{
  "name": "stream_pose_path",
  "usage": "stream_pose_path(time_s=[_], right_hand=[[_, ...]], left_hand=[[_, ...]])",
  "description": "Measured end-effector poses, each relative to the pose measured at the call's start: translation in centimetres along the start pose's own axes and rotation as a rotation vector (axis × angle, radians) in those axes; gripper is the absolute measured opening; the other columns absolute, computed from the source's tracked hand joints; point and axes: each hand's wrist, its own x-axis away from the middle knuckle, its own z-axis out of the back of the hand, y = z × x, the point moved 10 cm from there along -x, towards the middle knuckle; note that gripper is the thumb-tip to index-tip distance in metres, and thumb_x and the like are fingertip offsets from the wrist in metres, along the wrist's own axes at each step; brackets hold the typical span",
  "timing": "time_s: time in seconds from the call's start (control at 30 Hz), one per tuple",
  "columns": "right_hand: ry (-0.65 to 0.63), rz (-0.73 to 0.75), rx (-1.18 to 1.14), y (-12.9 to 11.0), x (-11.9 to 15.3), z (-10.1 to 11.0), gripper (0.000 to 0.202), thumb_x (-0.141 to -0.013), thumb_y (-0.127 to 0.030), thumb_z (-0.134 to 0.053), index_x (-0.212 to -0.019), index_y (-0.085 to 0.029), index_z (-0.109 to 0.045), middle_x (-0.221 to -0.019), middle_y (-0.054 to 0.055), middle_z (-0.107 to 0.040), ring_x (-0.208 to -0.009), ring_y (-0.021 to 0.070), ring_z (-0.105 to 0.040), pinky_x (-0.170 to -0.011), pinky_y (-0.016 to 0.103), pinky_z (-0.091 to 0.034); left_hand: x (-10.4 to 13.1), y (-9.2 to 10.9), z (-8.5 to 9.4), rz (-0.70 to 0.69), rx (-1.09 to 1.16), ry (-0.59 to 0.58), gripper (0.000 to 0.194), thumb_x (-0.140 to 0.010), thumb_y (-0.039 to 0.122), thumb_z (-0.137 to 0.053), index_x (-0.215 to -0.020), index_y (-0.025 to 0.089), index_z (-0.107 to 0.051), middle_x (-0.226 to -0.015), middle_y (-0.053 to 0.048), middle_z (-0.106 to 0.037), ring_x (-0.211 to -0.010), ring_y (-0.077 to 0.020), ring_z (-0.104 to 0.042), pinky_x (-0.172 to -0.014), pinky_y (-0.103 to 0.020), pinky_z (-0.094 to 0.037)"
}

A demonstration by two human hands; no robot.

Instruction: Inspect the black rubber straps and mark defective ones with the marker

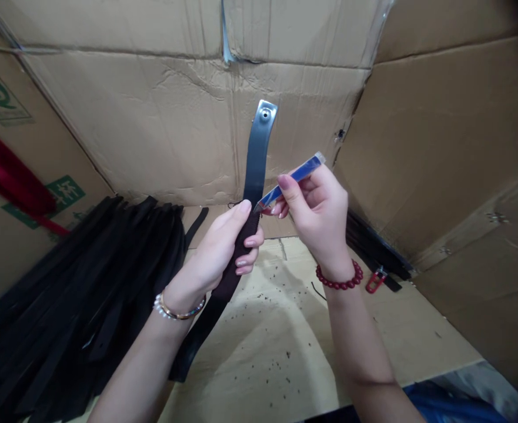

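My left hand (227, 241) is wrapped round a long black strap (256, 158), which slants upward away from me. A ribbed dark sleeve covers the strap's middle, and its upper end is shiny with a round metal eyelet. My right hand (318, 211) pinches a slim blue cutter (305, 169) between thumb and fingers. The cutter's pointed metal tip is at the sleeve's upper edge, close to my left thumb. Loose dark threads stick out there. Whether the tip touches the sleeve I cannot tell.
Many black straps (122, 282) are heaped at the left. More dark strips (373, 247) lie at the right beside a small red tool (376, 280). Cardboard walls (161, 129) enclose the back and sides. Dark scraps dot the pale work surface (259, 341). A red strap-like object (12, 173) hangs at left.
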Motion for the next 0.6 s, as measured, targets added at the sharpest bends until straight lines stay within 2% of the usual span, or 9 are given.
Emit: stream_pose_path(time_s=[0.1, 0.27, 0.47, 0.6], right_hand=[[0.011, -0.01, 0.011, 0.4, 0.0, 0.0, 0.023, -0.09, -0.045, -0.066, -0.082, -0.026, -0.057, -0.068, -0.002, -0.065, -0.053, 0.0119, -0.062, -0.051, 0.028, -0.056], [-0.087, -0.186, -0.116, 3.5, -0.7, -0.9, 0.03, -0.088, -0.046, -0.069, -0.076, -0.024, -0.055, -0.06, -0.004, -0.061, -0.044, 0.0086, -0.055, -0.039, 0.023, -0.045], [-0.099, -0.154, -0.074, 3.1, -0.8, -0.8, 0.033, -0.085, -0.05, -0.07, -0.074, -0.025, -0.054, -0.059, -0.005, -0.058, -0.043, 0.0086, -0.052, -0.04, 0.024, -0.047], [-0.157, -0.211, -0.118, 4.0, -0.7, -1.2, 0.034, -0.085, -0.05, -0.071, -0.073, -0.023, -0.053, -0.057, -0.005, -0.058, -0.042, 0.0077, -0.051, -0.039, 0.022, -0.045]], left_hand=[[0.3, 0.1, 0.0, 0.003, -0.016, 0.023, 0.029, -0.097, 0.051, -0.047, -0.093, 0.023, -0.047, -0.062, 0.008, -0.039, -0.038, -0.0036, -0.03, -0.034, -0.014, -0.028], [0.6, 0.2, -0.1, -0.006, -0.023, 0.009, 0.03, -0.098, 0.052, -0.045, -0.099, 0.023, -0.051, -0.063, 0.007, -0.039, -0.038, -0.004, -0.03, -0.035, -0.015, -0.027], [0.0, -1.2, -0.1, 0.045, -0.008, 0.009, 0.035, -0.095, 0.058, -0.047, -0.099, 0.023, -0.05, -0.062, 0.008, -0.04, -0.036, -0.0037, -0.029, -0.033, -0.014, -0.025], [-0.1, -1.6, -0.3, 0.074, -0.008, -0.007, 0.033, -0.097, 0.056, -0.045, -0.099, 0.023, -0.05, -0.062, 0.008, -0.039, -0.037, -0.0034, -0.028, -0.034, -0.014, -0.025]])
